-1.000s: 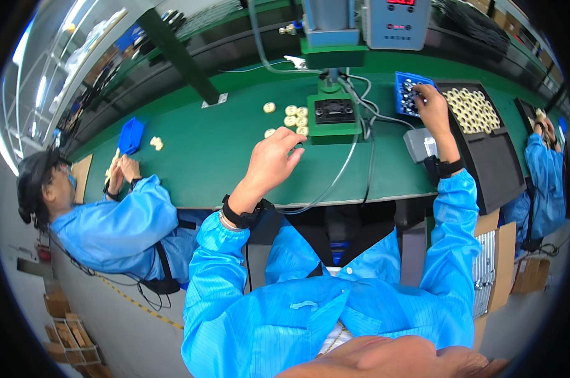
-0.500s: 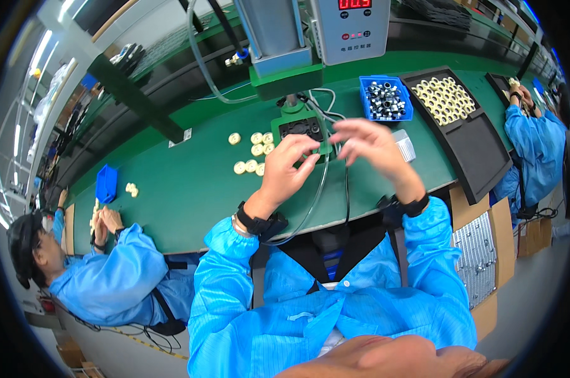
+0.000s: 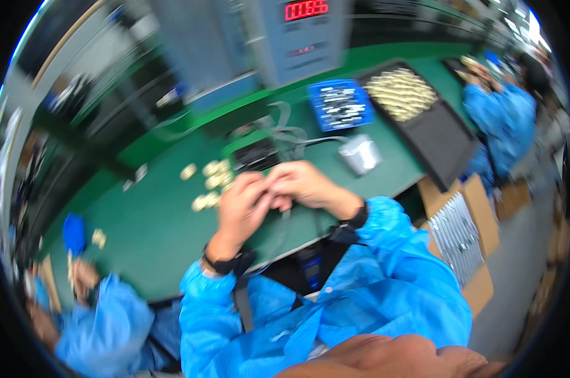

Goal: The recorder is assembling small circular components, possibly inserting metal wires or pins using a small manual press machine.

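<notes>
My left hand (image 3: 239,206) and my right hand (image 3: 302,184) meet in front of the press, their fingertips pinched together. Whatever lies between the fingers is hidden and smeared by motion. Just beyond them is the black fixture (image 3: 256,155) on the press's green base. Several round cream-coloured parts (image 3: 213,179) lie on the green table to the left of the fixture, close to my left hand. A small grey-white device (image 3: 360,155) sits on the table to the right of my right hand.
A blue bin (image 3: 368,120) of small black-and-silver parts stands behind the device. Right of it lies a black tray (image 3: 437,140) with rows of cream parts. The press (image 3: 225,88) and its control box (image 3: 301,38) rise ahead. Co-workers sit at both sides; a carton (image 3: 480,293) stands at lower right.
My right hand has come in from the right, and both hands now meet at the fingertips, nearer my body. The whole view has shifted and blurred. The control box display reads differently.
</notes>
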`<move>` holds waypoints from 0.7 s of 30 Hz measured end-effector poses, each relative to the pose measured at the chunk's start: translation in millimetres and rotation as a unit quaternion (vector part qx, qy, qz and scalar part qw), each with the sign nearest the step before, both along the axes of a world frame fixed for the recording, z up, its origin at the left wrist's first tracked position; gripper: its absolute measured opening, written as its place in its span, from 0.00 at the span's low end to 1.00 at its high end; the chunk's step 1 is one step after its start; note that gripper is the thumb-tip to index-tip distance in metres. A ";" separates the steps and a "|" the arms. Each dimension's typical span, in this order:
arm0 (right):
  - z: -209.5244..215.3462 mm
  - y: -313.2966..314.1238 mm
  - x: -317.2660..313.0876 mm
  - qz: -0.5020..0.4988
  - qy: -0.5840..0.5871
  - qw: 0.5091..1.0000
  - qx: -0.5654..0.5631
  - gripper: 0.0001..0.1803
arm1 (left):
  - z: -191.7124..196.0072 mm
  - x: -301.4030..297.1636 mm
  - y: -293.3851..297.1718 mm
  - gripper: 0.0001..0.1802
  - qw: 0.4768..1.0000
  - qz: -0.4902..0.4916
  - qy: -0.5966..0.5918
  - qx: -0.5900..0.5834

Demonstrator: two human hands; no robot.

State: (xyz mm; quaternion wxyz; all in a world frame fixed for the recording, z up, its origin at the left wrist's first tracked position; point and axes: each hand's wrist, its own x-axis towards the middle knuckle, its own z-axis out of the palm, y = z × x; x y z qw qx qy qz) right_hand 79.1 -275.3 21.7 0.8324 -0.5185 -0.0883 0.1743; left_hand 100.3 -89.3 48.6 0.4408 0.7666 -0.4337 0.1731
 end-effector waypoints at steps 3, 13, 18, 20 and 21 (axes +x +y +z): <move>2.7 11.8 3.7 0.023 -0.017 0.999 0.016 0.08 | 2.8 -4.1 13.1 0.15 0.999 -0.010 0.036 0.012; 5.2 -22.9 6.1 -0.080 -0.034 0.982 0.168 0.05 | 5.1 27.7 86.6 0.15 0.881 0.332 0.118 0.316; -1.5 -26.1 8.2 -0.090 -0.036 0.977 0.187 0.05 | -3.0 26.6 97.9 0.27 0.903 0.245 0.183 0.301; -0.9 -24.1 8.2 -0.085 -0.037 0.978 0.185 0.05 | -7.4 27.5 99.9 0.26 0.901 0.252 0.170 0.308; -0.5 -23.4 8.4 -0.085 -0.039 0.978 0.184 0.05 | -9.3 29.1 102.5 0.25 0.898 0.262 0.157 0.318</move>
